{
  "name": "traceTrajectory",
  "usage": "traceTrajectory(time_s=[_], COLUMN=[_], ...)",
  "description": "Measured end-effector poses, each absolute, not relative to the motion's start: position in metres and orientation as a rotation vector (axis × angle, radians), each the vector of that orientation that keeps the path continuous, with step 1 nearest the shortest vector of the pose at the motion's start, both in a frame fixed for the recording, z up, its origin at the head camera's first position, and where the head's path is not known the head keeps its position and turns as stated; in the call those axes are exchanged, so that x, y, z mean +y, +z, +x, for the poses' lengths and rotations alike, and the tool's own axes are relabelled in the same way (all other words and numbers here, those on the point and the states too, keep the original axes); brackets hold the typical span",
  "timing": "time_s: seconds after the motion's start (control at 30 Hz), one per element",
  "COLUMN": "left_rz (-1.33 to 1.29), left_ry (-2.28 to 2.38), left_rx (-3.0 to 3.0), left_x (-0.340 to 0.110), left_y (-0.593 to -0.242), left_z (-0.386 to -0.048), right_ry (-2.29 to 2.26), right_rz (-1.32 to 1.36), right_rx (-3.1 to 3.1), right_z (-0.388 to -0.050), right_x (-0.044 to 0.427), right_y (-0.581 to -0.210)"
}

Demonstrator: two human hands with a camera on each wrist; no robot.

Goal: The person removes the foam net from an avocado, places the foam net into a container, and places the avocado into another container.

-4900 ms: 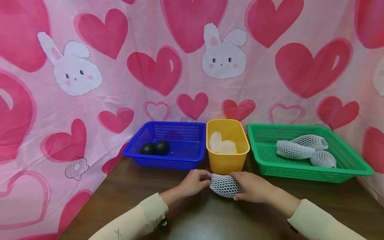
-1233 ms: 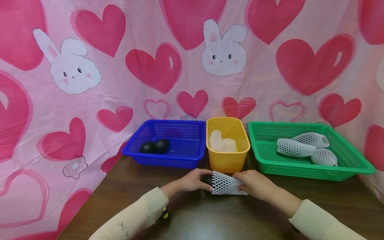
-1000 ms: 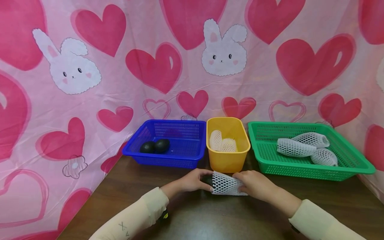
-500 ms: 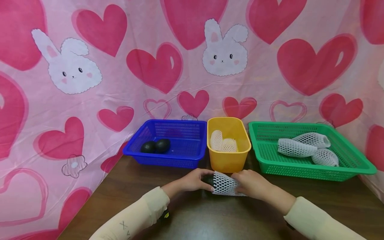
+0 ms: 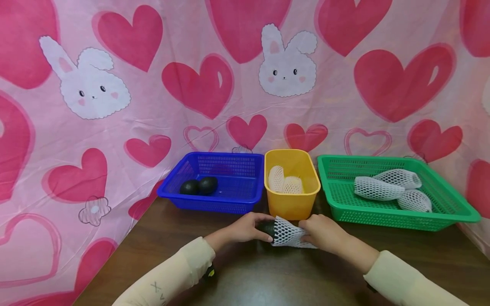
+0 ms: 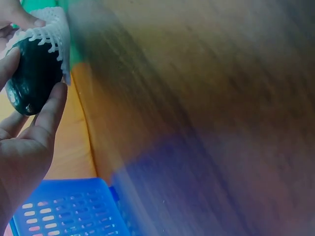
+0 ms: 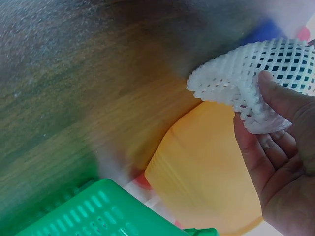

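Just in front of the yellow bin, a dark avocado (image 6: 35, 76) sits partly inside a white foam net sleeve (image 5: 288, 233), its rounded bare end showing on the left. My left hand (image 5: 249, 228) grips that bare end between thumb and fingers. On the other side, my right hand (image 5: 323, 233) pinches the sleeve's loose end; in the right wrist view the thumb and fingers fold the net (image 7: 256, 83) between them. The avocado's far part is covered by the net.
A blue basket (image 5: 245, 203) at back left holds two bare avocados (image 5: 199, 185). The yellow bin (image 5: 292, 206) holds foam net sleeves (image 5: 276, 178). At the right, a green basket (image 5: 383, 219) contains three netted fruits (image 5: 377, 189). Pink patterned cloth hangs behind the brown table (image 5: 245, 276).
About five seconds ago the net covered the piece between the hands; now the avocado's left end shows bare in my left hand. Over the last second, both hands and the net shift only slightly.
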State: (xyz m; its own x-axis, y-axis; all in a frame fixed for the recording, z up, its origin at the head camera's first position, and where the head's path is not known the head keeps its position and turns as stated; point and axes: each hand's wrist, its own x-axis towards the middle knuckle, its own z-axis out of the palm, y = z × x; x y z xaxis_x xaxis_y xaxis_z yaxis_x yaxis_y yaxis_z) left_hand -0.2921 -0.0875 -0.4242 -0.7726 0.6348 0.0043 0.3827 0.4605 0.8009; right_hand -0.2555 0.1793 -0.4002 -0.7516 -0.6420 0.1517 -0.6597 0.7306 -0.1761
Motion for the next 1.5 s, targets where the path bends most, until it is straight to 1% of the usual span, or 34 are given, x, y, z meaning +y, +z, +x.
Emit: traceTrajectory(time_s=[0.4,0.77,0.9,1.23,1.5], left_rz=[0.776,0.794,0.799,0.804,0.791], left_ry=[1.289,1.319,1.328,1.340,1.340], left_rx=[2.383,2.402,2.407,2.422,2.417], left_x=[-0.102,-0.114,-0.117,-0.120,-0.121], left_y=[-0.414,-0.408,-0.408,-0.407,-0.403], left_z=[-0.292,-0.293,-0.293,-0.291,-0.289], right_ry=[0.341,0.241,0.286,0.313,0.357], right_rz=[1.010,0.841,0.837,0.920,0.894], right_rx=[-2.840,-2.876,-2.873,-2.780,-2.741], right_z=[-0.248,-0.237,-0.234,-0.230,-0.232], right_x=[0.190,0.199,0.202,0.204,0.202], right_y=[-0.384,-0.361,-0.350,-0.328,-0.311])
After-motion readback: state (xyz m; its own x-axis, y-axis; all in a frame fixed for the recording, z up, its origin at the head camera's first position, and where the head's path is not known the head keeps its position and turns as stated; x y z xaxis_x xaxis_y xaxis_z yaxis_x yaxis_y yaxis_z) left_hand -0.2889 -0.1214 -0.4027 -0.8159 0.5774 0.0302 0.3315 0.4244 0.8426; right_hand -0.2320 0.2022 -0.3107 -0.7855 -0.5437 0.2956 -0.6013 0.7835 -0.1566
